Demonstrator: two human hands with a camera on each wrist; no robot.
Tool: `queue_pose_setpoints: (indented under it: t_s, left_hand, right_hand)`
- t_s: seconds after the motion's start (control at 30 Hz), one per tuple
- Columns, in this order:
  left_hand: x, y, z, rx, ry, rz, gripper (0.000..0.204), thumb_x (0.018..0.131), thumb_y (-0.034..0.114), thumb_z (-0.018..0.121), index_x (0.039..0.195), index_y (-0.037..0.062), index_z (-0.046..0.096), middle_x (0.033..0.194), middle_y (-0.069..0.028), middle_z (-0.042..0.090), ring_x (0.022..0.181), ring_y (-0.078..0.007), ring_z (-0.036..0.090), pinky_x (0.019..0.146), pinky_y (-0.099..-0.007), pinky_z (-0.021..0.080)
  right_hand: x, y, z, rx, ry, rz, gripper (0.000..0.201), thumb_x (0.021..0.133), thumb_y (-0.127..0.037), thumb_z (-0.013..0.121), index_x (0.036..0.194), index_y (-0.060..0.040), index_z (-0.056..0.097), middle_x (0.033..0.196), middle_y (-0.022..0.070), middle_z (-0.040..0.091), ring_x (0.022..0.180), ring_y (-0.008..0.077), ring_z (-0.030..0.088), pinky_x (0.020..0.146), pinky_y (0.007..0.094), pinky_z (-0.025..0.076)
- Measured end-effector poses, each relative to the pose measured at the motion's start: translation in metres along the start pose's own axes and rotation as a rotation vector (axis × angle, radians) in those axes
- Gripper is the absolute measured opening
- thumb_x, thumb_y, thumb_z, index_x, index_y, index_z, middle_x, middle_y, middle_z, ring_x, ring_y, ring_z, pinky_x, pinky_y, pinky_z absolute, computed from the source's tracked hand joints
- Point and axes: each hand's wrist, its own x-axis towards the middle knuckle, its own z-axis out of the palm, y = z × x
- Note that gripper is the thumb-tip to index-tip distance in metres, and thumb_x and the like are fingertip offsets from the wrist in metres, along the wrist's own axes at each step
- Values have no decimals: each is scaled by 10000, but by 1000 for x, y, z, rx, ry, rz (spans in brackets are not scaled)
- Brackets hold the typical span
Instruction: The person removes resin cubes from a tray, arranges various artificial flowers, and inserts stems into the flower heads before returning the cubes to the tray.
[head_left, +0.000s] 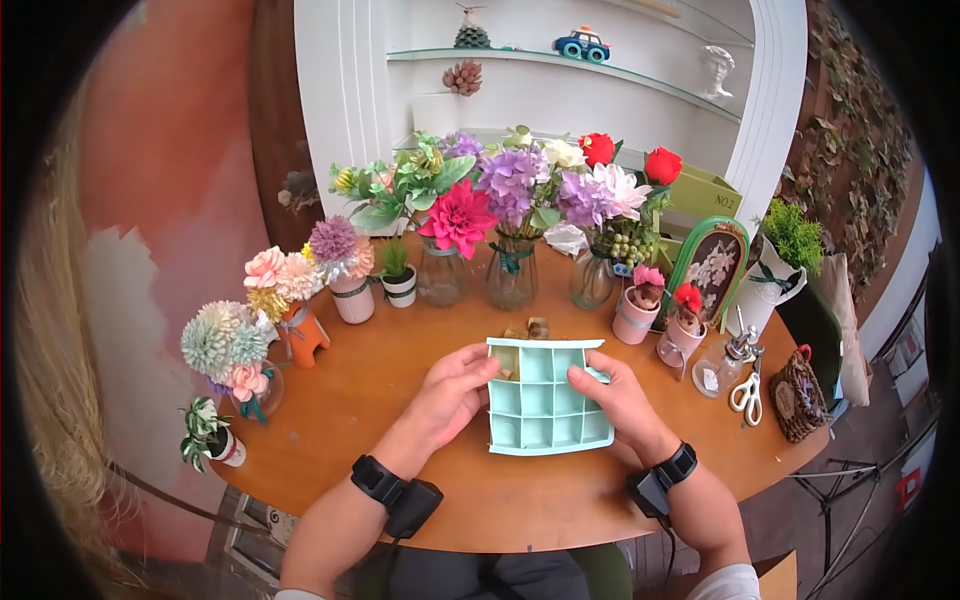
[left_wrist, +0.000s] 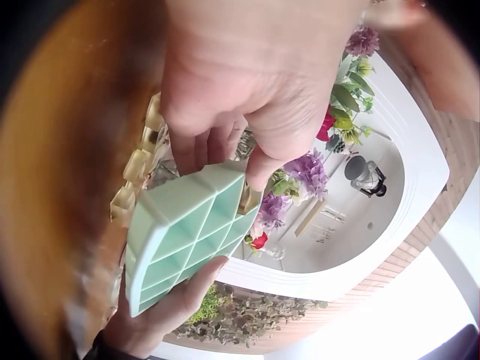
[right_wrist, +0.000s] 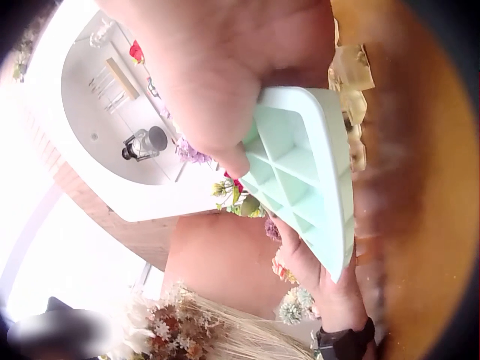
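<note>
A mint-green silicone ice cube tray (head_left: 537,400) with square compartments is tilted up above the table, its open side towards me. A yellowish, see-through cube (head_left: 507,362) sits in its upper left compartment. My left hand (head_left: 452,393) grips the left side, with the thumb at the rim near that cube and the other fingers behind. On the opposite side, my right hand (head_left: 632,402) holds the tray, its thumb reaching over the compartments. Several yellowish translucent cubes (right_wrist: 352,67) lie on the table behind the tray, mostly hidden by it in the head view.
Flower vases (head_left: 513,275) and small pots line the back of the wooden table (head_left: 400,480). To the right are pink pots (head_left: 634,315), a green frame (head_left: 715,260), a glass spray bottle (head_left: 720,370), white-handled scissors (head_left: 747,398) and a woven basket (head_left: 800,395).
</note>
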Motion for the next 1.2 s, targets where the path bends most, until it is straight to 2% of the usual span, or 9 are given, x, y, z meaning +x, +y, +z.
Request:
queue_pose_setpoints:
  t_s: [0.17, 0.3, 0.37, 0.47, 0.53, 0.57, 0.8, 0.87, 1.2]
  left_hand:
    - [0, -5, 6, -93, 11, 9, 377, 1012, 144, 542, 1352, -5, 476, 1271, -94, 561, 1157, -198, 576, 991, -361, 489]
    - [2, -8, -3, -9, 59, -81, 418, 1022, 116, 484, 1412, -18, 418, 1331, -132, 548, 1236, -224, 537, 1072, -382, 421]
    - [1, -13, 2, 15, 102, -32, 399, 1027, 107, 461, 1406, -11, 424, 1325, -130, 549, 1227, -224, 544, 1055, -382, 436]
    - [-7, -13, 20, -48, 172, -4, 369, 1016, 145, 523, 1349, 11, 436, 1267, -126, 564, 1155, -196, 579, 975, -354, 484]
    - [-11, -14, 30, 396, 210, 89, 456, 944, 195, 683, 1278, 24, 424, 1187, -116, 575, 1072, -163, 600, 906, -321, 504]
    - [-11, -14, 31, 360, 228, 108, 580, 849, 219, 806, 1228, 38, 406, 1117, -105, 582, 1011, -141, 602, 846, -300, 512]
    - [-6, -15, 20, 507, 208, 56, 481, 854, 232, 805, 1130, 49, 456, 1061, -75, 589, 976, -129, 592, 818, -288, 511]
    - [-6, -15, 19, 370, 180, 47, 439, 868, 236, 792, 1108, 50, 474, 1054, -64, 585, 961, -119, 584, 810, -281, 507]
    - [-8, -5, 18, 270, 31, -42, 409, 939, 232, 709, 1193, 32, 458, 1088, -80, 593, 1003, -130, 587, 838, -282, 501]
  right_hand:
    - [3, 5, -4, 207, -61, 93, 297, 991, -246, 624, 1181, -18, 627, 1035, 14, 666, 911, 88, 641, 799, 258, 541]
    - [5, 13, -3, 112, -3, 96, 326, 964, -273, 662, 1124, 10, 635, 1008, 41, 674, 887, 97, 631, 786, 273, 531]
    - [5, 24, -4, -429, 88, -132, 356, 928, -294, 704, 1055, 30, 634, 969, 75, 681, 855, 111, 615, 761, 291, 516]
    - [-11, 10, 14, -598, 133, -209, 373, 899, -305, 731, 1015, 34, 628, 915, 96, 680, 840, 121, 598, 740, 306, 502]
    - [-14, 11, 20, -512, 115, -281, 364, 895, -304, 738, 1008, 24, 629, 894, 93, 681, 842, 106, 597, 730, 295, 501]
    - [-15, 13, 19, -486, 78, -277, 367, 890, -301, 745, 1009, 26, 631, 893, 87, 682, 843, 100, 595, 725, 289, 500]
    - [-11, 23, 13, -487, 35, -224, 336, 902, -276, 739, 1037, 17, 647, 908, 41, 678, 853, 78, 591, 717, 268, 494]
    - [-2, 27, 6, -430, 9, -200, 332, 913, -275, 727, 1050, 18, 651, 914, 35, 678, 855, 76, 592, 728, 262, 494]
    - [6, 21, -5, -85, -96, -21, 303, 944, -284, 693, 1098, -24, 674, 970, 5, 686, 865, 60, 609, 771, 241, 504]
